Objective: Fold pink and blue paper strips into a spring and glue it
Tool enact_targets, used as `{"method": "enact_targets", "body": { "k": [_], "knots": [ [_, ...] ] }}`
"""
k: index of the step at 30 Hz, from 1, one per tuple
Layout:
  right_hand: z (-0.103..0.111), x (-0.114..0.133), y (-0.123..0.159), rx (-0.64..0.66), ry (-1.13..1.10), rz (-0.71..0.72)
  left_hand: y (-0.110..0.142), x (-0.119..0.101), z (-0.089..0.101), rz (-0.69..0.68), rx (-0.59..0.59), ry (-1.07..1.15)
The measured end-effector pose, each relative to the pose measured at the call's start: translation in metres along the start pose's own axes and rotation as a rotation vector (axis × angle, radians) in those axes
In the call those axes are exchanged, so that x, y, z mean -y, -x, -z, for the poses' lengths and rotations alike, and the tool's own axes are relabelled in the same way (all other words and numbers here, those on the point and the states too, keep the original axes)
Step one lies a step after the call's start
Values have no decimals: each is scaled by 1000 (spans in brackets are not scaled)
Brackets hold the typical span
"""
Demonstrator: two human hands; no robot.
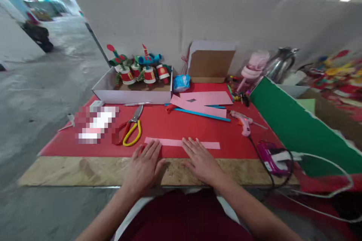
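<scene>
A narrow pink paper strip point(171, 142) lies flat across the red table covering point(161, 124), near its front edge. My left hand point(145, 163) rests palm down with its fingertips on the strip's left part, fingers stretched out. On the right part, my right hand point(200, 160) lies flat in the same way, fingers spread. Scissors point(132, 126) with one red and one yellow handle lie just beyond my left hand. Farther back, larger pink paper pieces point(209, 98) overlap thin blue strips point(198, 115).
A shallow white box point(132, 96) at the back left holds several red-and-white cup figures. To the right are a pink glue gun point(243, 121), a purple power block point(273, 160) with cables, and a green panel point(299, 128). Behind stands a low grey wall point(158, 22).
</scene>
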State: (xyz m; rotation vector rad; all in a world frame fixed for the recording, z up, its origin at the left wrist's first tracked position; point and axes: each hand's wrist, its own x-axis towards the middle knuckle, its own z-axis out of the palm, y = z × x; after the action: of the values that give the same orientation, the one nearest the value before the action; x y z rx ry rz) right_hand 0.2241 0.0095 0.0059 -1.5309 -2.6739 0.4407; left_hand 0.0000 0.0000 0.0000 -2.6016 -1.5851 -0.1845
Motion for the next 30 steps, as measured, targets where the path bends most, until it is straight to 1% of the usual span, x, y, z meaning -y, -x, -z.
{"method": "enact_targets", "body": {
  "k": [3,5,6,7,9,10,12,14,17,21,23,26,28,30],
  "knots": [
    [-2,2,5,-67,-20,-29,-4,-1,4,86,-16,-16],
    [-5,2,7,-103,-30,-30,-9,-10,6,111,-39,-24],
    [-6,1,8,-117,-33,-26,-12,-17,6,102,-56,-23],
    [-8,1,9,-128,-33,-20,-14,-24,6,42,-61,-10],
    [-10,0,9,-144,-25,-10,-19,-39,3,-130,-31,26],
    [-11,0,9,-151,-20,-8,-20,-44,1,-182,-20,42],
    [-11,1,9,-159,-15,-10,-19,-48,-3,-193,-16,53],
    [-11,2,9,-152,-18,-13,-16,-40,-7,-200,-15,41],
    [-10,2,9,-136,-27,-17,-8,-15,-8,-230,-3,-4],
    [-8,1,8,-121,-21,-28,7,24,-8,-156,-36,-68],
    [-9,1,8,-132,-21,-27,14,37,-8,-134,-53,-89],
    [-11,0,8,-156,-29,-19,19,44,-5,-108,-93,-122],
    [-13,0,8,-157,-39,-17,17,41,-3,-67,-130,-146],
    [-13,0,8,-149,-51,-17,13,33,-3,-62,-144,-147]
  ]
}}
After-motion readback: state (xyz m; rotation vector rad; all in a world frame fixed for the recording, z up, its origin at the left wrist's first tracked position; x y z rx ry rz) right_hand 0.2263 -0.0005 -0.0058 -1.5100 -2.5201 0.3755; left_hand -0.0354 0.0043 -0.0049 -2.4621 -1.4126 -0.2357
